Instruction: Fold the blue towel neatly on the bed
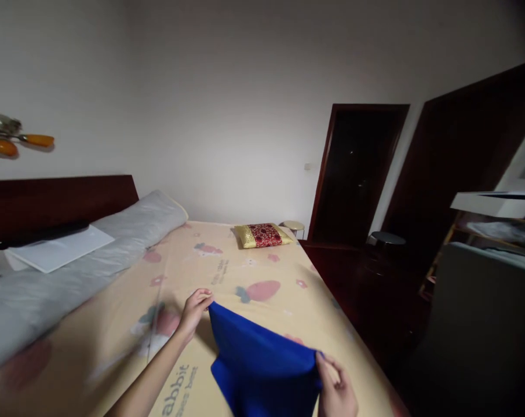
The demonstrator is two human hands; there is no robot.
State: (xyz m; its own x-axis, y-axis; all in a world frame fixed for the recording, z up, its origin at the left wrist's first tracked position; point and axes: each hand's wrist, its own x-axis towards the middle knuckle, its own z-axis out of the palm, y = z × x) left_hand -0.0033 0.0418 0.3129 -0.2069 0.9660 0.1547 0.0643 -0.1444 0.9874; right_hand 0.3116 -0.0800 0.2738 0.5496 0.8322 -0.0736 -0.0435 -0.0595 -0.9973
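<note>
1. A blue cloth (262, 353) is held by two hands over the near part of a bed (306, 313), with its upper edge stretched between them.
2. One corner of the cloth is pinched by the left hand (196, 304), whose fingers are closed narrowly on it.
3. The other upper corner is gripped by the right hand (338, 388), placed lower and closer to the camera.
4. The lower part of the cloth is hung downward and cut off by the bottom of the view; whether the bed is touched by it cannot be told.
5. The bed is covered by a cream sheet printed with strawberries, flowers and lettering.
6. A red and gold cushion (265, 236) is set at the bed's far edge, near a pale stool (293, 225).
7. A long grey bolster (136, 229) is laid beside the dark headboard (62, 200), with a white flat item (62, 248) rested on it.
</note>
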